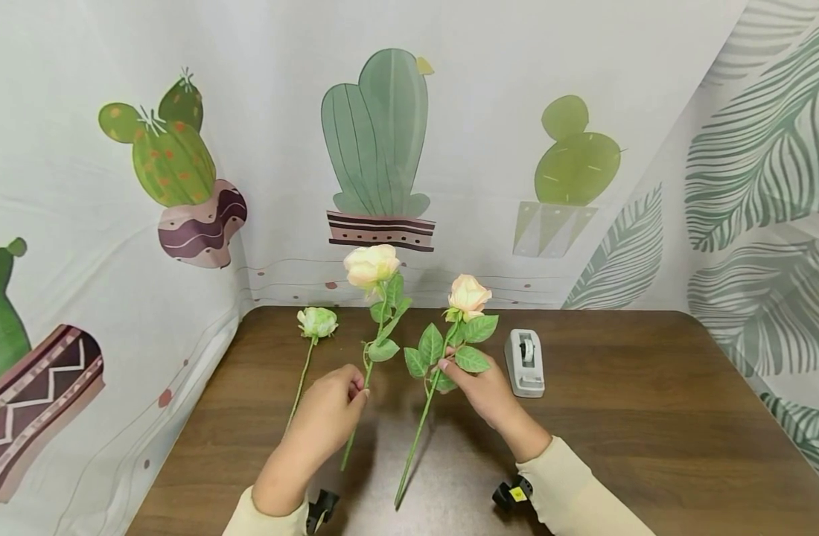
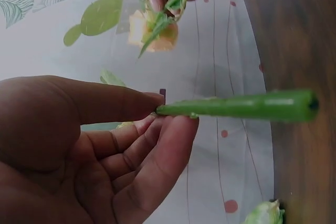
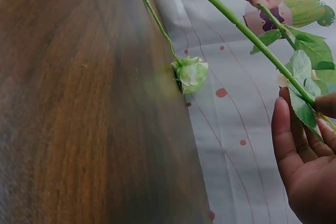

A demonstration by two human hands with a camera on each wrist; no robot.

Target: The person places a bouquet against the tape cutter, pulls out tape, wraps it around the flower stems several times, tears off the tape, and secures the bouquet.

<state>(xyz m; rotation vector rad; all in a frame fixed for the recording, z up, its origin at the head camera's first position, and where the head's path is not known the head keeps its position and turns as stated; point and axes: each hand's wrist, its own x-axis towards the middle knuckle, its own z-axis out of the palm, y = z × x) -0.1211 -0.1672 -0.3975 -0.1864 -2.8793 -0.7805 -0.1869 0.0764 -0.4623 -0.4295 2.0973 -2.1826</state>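
Note:
Between thumb and fingers, my left hand (image 1: 332,409) pinches the green stem of a pale peach artificial rose (image 1: 371,266), its bloom raised above the table's back edge. The cut end of that stem (image 2: 252,106) points toward the left wrist camera. To the right, my right hand (image 1: 479,387) pinches a second peach rose (image 1: 469,295) by its stem, just among the leaves (image 1: 431,345). Both flowers are held apart, blooms up and stems slanting down. Left of my left hand lies a greenish-white flower (image 1: 318,322) on the table; my forearm hides its lower stem.
A white tape dispenser (image 1: 525,363) stands on the brown wooden table (image 1: 624,417), just right of my right hand. A cloth (image 1: 476,149) printed with cacti and leaves hangs behind and beside the table. Dark wrist cameras (image 1: 513,493) sit at both cuffs.

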